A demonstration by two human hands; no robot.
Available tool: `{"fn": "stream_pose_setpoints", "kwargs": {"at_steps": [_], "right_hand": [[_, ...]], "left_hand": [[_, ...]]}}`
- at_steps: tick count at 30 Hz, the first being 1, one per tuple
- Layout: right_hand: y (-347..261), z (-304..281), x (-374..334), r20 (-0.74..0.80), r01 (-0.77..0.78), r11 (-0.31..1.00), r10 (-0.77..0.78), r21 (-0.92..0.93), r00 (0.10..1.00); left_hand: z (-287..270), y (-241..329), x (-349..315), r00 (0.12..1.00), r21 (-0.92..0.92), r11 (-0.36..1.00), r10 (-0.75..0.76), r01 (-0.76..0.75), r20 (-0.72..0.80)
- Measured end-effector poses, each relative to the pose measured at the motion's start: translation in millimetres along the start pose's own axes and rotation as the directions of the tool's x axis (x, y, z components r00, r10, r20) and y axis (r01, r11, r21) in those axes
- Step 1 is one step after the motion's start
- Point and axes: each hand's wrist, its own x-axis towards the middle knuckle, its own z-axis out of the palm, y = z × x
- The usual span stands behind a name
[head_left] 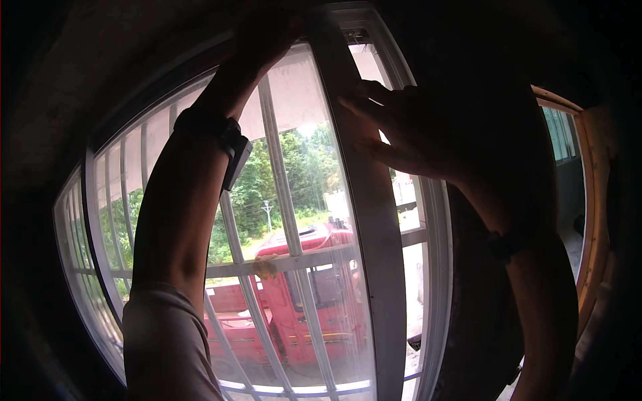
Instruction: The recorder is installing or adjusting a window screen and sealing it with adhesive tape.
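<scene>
A tall window sash (378, 254) with a wide upright edge fills the middle, apart from the white window frame (438, 267) on its right. My left hand (271, 30) reaches up to the sash's top; it is so dark there that its fingers and grip do not show. At the upright edge, my right hand (414, 130) has its fingers spread, the tips against or just in front of the sash. A dark band with a boxy device (235, 160) is on my left wrist, and a dark wristband (501, 246) on my right.
White bars (277, 167) stand behind the glass. Outside are a red truck (314, 294) and green trees (297, 167). A dark wall lies right of the window, and beyond it a wooden-framed opening (588, 200). More barred window panels (83, 247) extend to the left.
</scene>
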Motion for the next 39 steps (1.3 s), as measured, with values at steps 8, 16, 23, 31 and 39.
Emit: {"fn": "stream_pose_setpoints", "kwargs": {"at_steps": [8, 16, 23, 31, 39], "right_hand": [[4, 2, -2, -0.019, 0.028, 0.999, -0.028, 0.039, 0.999], [1, -2, 1, 0.033, 0.028, 1.0, -0.028, 0.006, 0.999], [5, -4, -2, 0.006, 0.049, 0.998, -0.049, -0.031, 0.999], [2, 0, 0, -0.056, 0.083, 0.995, -0.086, -0.053, 0.995], [-3, -14, 2, 0.025, 0.025, 0.997, -0.023, -0.079, 0.999]], "left_hand": [[-8, 1, 14, 0.994, -0.164, 0.986, 0.032, -0.015, 0.105], [3, 5, 14, 0.998, 0.099, 0.994, -0.04, 0.035, 0.047], [1, -3, 16, 0.992, -0.028, 1.0, -0.002, 0.006, 0.128], [4, 18, 7, 0.949, -0.158, 0.936, -0.305, 0.313, 0.075], [0, 51, -11, 0.731, -0.369, 0.688, -0.682, 0.626, -0.032]]}}
